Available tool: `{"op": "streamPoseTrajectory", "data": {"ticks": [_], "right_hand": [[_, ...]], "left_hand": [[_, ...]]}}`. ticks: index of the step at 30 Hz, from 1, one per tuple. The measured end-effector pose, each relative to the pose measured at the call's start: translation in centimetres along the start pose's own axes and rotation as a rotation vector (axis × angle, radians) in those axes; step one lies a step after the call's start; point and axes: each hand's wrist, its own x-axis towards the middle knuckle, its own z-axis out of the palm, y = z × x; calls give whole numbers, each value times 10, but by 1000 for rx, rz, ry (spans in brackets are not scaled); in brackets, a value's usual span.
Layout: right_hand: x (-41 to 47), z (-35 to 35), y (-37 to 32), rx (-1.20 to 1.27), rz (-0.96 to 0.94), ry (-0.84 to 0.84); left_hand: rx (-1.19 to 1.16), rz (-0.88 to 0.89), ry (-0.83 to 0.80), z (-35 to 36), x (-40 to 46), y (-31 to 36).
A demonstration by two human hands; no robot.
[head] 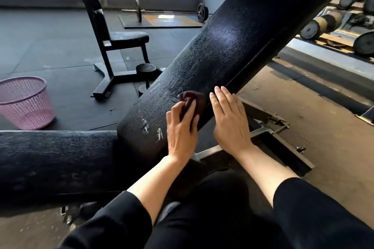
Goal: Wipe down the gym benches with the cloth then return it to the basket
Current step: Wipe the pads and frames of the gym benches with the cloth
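Wiping is under way on the inclined backrest pad [212, 50] of the near bench, as judged from the frame. A dark red cloth [191, 100] is bunched under the fingers of the left hand [183, 127], which are curled round it and press it against the lower part of the pad. The right hand [228, 119] is laid flat, fingers straight and together, along the pad's right edge just beside the cloth; nothing is held in it.

A wet sheen and droplets are seen on the pad above and around the cloth, so part of this surface appears treated, though how much has been wiped cannot be told. The flat seat pad [56, 159] at the left and the second bench [121, 38] further back are yet to be judged clean; the latter is untouched at this moment. The return of the cloth is not yet done: the pink basket [24, 103] stands on the floor mat [50, 46] at the left, well apart from the hands.

Room for long strokes is offered up the pad. At the right edge a metal frame [269, 125] with bolts lies close below the right hand, and care is called for there.
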Motion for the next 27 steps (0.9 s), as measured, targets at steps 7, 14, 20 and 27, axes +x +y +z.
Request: {"op": "streamPoseTrajectory", "data": {"ticks": [7, 14, 20, 27], "right_hand": [[12, 11, -4, -10, -53, 44], [19, 22, -8, 7, -106, 103], [45, 23, -4, 0, -213, 112], [47, 35, -7, -108, -200, 40]], "left_hand": [[40, -121, -106, -8, 0, -28], [75, -331, -121, -32, -6, -55], [-9, -79, -169, 0, 33, -21], [16, -394, -143, -3, 42, -77]]}}
